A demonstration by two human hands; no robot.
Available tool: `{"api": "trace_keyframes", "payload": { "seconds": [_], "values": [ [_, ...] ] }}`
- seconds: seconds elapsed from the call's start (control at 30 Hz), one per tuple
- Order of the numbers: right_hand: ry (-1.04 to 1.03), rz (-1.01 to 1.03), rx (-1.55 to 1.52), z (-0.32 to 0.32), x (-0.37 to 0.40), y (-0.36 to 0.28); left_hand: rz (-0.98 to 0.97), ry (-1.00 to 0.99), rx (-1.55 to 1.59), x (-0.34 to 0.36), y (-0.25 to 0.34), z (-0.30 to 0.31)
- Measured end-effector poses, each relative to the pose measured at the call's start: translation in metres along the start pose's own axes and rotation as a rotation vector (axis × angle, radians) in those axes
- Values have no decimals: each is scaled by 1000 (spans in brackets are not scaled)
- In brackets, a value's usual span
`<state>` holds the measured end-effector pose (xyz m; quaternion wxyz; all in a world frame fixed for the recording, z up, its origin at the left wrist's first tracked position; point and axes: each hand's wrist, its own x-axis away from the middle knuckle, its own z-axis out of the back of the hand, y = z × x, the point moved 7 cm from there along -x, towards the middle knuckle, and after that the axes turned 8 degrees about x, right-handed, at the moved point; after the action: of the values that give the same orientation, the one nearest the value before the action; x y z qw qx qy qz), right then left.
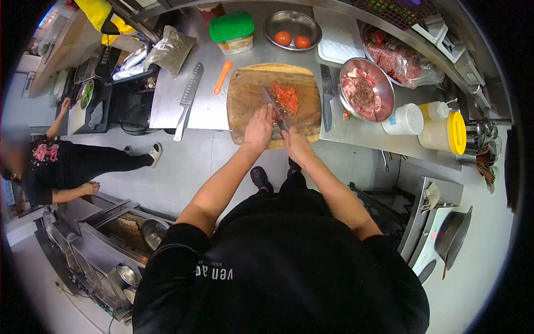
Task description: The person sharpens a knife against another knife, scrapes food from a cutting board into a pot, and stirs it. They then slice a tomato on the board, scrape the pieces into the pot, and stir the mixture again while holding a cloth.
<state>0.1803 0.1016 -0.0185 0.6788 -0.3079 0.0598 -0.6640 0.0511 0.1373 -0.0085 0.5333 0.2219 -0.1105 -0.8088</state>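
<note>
A wooden cutting board (245, 94) lies at the counter's front edge with a heap of chopped tomato (286, 98) on it. My right hand (298, 146) is closed round the handle of a kitchen knife (274, 104), whose blade slants away to the left over the board. My left hand (260, 127) rests on the board with its fingers stretched forward, their tips beside the blade. Some red shows next to these fingertips; whether they press on a piece is hidden.
Left of the board lie an orange peeler (222, 77) and a large knife (189, 100); another knife (327, 97) is at right. A metal bowl of meat (364, 92), tubs (403, 119) and a pan (293, 22) with two tomatoes surround it. A person (61, 156) stands at left.
</note>
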Motion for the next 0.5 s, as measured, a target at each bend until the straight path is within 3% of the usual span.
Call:
{"api": "trace_keyframes", "payload": {
  "seconds": [0.1, 0.27, 0.5],
  "values": [
    [38, 79, 40, 19, -8, -8, 73, 59, 122, 2, -4, 8],
    [27, 71, 24, 54, 31, -11, 40, 129, 246, 13, -15, 10],
    [-118, 22, 66, 32, 49, -10, 28, 70, 183, 11, -12, 1]
  ]
}}
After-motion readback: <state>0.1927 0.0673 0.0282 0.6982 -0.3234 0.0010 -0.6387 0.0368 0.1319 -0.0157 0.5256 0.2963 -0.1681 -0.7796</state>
